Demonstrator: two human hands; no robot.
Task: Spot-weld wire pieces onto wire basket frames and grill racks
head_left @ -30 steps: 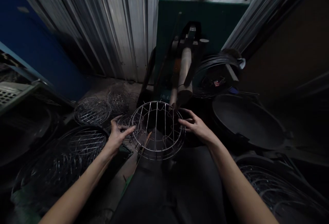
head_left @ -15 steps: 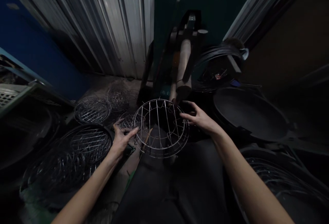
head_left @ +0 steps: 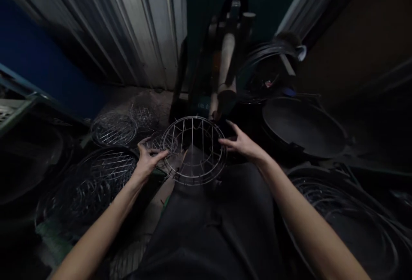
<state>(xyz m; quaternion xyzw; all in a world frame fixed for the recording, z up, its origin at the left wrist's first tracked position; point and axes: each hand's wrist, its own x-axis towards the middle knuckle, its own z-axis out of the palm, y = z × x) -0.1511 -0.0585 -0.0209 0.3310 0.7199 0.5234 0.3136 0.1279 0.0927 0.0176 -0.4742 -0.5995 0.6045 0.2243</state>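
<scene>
A round wire rack (head_left: 193,166) with parallel bars and a double rim is held up in front of me, just below the machine's rod-like arm (head_left: 227,59). My left hand (head_left: 148,160) grips its left rim, thumb on the near side and fingers behind. At the right rim, my right hand (head_left: 240,143) pinches the wire with thumb and fingers. The rack's upper edge lies close to the lower tip of the machine arm; whether they touch is too dark to tell.
Wire racks (head_left: 114,130) lie piled on the floor at the left, beside a basket of more racks (head_left: 112,164). At the right are a round dark pan (head_left: 302,127), a wire coil (head_left: 273,52) and a tub with wire hoops (head_left: 347,228). Corrugated metal (head_left: 135,27) stands behind.
The view has shifted, so the machine and surroundings sit higher in it. The rack has turned slightly, its bars now nearly upright, with both hands still at its rim.
</scene>
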